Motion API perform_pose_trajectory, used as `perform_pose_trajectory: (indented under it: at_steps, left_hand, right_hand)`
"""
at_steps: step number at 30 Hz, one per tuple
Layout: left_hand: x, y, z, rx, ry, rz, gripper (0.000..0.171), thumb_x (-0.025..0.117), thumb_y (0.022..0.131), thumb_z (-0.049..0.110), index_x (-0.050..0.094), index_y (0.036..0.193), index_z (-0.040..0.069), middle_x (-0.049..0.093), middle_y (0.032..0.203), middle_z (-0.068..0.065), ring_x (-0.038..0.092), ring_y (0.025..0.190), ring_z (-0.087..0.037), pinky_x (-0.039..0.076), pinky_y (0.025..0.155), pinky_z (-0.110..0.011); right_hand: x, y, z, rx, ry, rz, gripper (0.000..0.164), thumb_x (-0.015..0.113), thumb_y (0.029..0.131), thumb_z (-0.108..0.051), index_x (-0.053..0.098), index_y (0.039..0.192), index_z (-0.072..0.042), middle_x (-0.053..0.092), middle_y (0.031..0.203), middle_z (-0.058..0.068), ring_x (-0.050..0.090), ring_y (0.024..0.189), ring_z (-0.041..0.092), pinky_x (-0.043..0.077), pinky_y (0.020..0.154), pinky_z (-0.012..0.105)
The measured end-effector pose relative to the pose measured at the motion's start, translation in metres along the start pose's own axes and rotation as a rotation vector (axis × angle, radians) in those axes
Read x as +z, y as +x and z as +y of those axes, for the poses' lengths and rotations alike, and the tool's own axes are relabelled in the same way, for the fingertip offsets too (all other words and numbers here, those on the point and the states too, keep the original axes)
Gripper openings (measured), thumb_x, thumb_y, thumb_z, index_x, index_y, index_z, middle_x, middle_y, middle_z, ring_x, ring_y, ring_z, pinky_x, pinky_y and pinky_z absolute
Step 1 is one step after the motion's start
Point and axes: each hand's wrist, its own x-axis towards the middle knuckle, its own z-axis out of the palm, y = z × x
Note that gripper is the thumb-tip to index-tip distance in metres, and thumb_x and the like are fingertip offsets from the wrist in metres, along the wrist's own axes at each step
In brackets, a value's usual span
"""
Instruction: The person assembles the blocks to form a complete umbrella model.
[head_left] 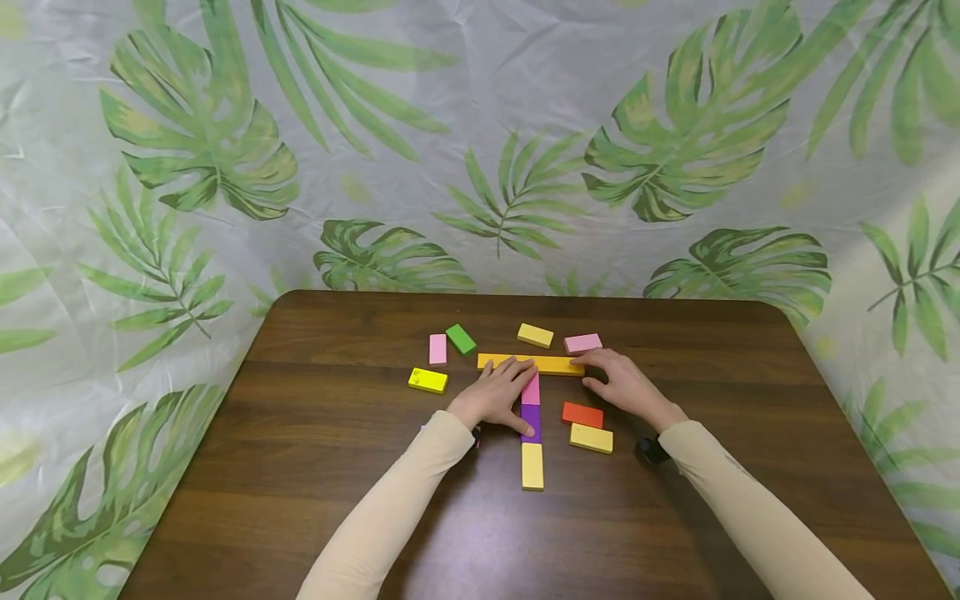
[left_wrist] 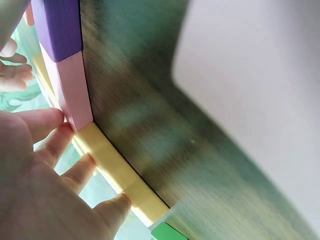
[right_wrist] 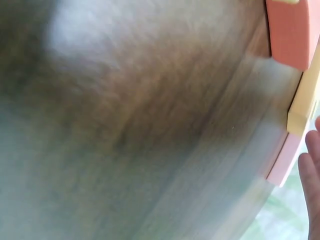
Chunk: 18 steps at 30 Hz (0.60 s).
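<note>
Beige sleeves [head_left: 386, 508] of your two arms lie nearest, over the brown table [head_left: 262, 467]. Your left hand [head_left: 497, 396] has its grip spread — fingertips on the orange strip [head_left: 557, 365], thumb at the purple block [head_left: 531, 413]. Your right hand [head_left: 628, 385], its grip loosely spread, has fingertips at the strip's right end. From the strip's middle, pink block [head_left: 532, 390], purple block and pale yellow block [head_left: 532, 467] run toward you — in one line.
</note>
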Motion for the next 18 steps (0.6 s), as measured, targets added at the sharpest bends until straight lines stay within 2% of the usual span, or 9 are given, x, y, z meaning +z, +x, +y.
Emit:
perform_pose_trajectory:
  at_steps: [4,11,18]
  left_hand:
    - [0.001,0.001,-0.001,-0.006,0.002,-0.001,0.108,0.072,0.073,0.061,0.019,0.154,0.013,0.014,0.159,-0.001,0.008,0.145,-0.025,0.006,0.114,-0.05]
    - [0.002,0.002,-0.001,-0.014,-0.005,-0.008,0.108,0.071,0.073,0.062,0.019,0.154,0.014,0.015,0.159,-0.001,0.008,0.145,-0.025,0.006,0.114,-0.05]
    - [0.001,0.002,-0.001,-0.014,0.003,-0.008,0.107,0.071,0.074,0.061,0.019,0.154,0.014,0.015,0.159,-0.001,0.008,0.145,-0.025,0.006,0.114,-0.05]
  right_hand:
    - [0.0,-0.006,-0.005,-0.027,0.026,-0.024,0.031,0.069,0.086,-0.006,0.066,0.117,-0.004,0.062,0.117,0.013,0.055,0.112,0.033,0.042,0.096,0.052]
    - [0.003,-0.017,-0.017,-0.072,0.084,-0.132,0.029,0.068,0.088,-0.011,0.068,0.117,-0.01,0.063,0.113,0.004,0.058,0.105,0.025,0.046,0.093,0.048]
    - [0.005,-0.023,-0.026,-0.154,0.036,-0.185,0.025,0.069,0.088,-0.015,0.071,0.113,-0.01,0.062,0.107,-0.001,0.057,0.099,0.019,0.048,0.09,0.043]
